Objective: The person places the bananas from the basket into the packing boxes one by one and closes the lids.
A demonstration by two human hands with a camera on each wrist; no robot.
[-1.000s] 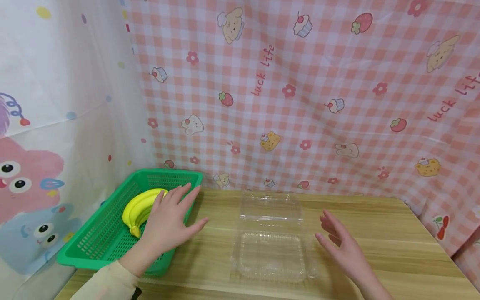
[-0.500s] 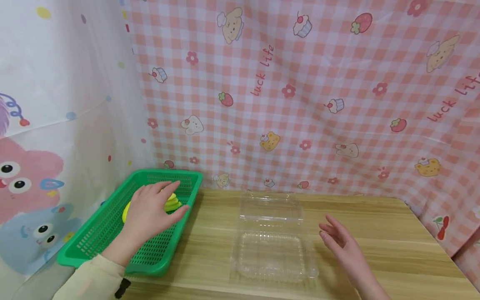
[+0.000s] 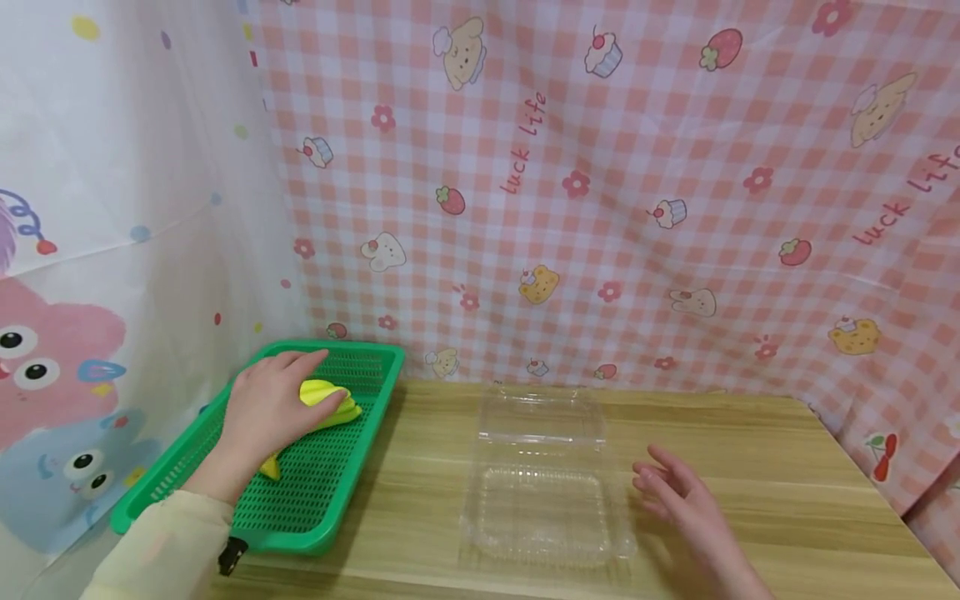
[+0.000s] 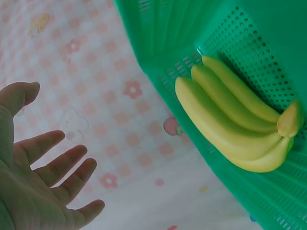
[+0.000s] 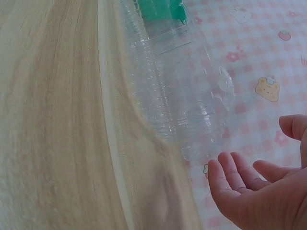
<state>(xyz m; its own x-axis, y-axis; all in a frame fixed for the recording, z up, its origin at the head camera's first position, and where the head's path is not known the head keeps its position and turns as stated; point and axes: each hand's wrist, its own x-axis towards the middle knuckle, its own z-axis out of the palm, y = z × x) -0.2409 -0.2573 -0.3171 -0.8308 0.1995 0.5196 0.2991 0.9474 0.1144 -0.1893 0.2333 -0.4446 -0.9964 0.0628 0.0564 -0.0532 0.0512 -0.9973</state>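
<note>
A bunch of yellow bananas (image 4: 230, 115) lies inside the green basket (image 3: 300, 540). Over the basket's left side, my left hand (image 3: 262, 404) hides part of the bunch in the head view. In the left wrist view, the fingers of that left hand (image 4: 43, 167) are spread and apart from the fruit. A clear plastic clamshell box (image 3: 543, 517) stands with its lid raised on the wooden table (image 3: 765, 517). To its right hovers my right hand (image 3: 678, 496), fingers loosely bent, holding nothing; the right wrist view shows the clear box (image 5: 168, 81) beyond its fingertips.
A pink checked cloth (image 3: 660, 125) with cartoon prints hangs behind the table. On the left, a white cloth (image 3: 165, 200) with cartoon figures hangs close beside the basket.
My left hand has moved left over the basket, uncovering the right end of the bananas and covering their left part. My right hand has shifted slightly downward in view.
</note>
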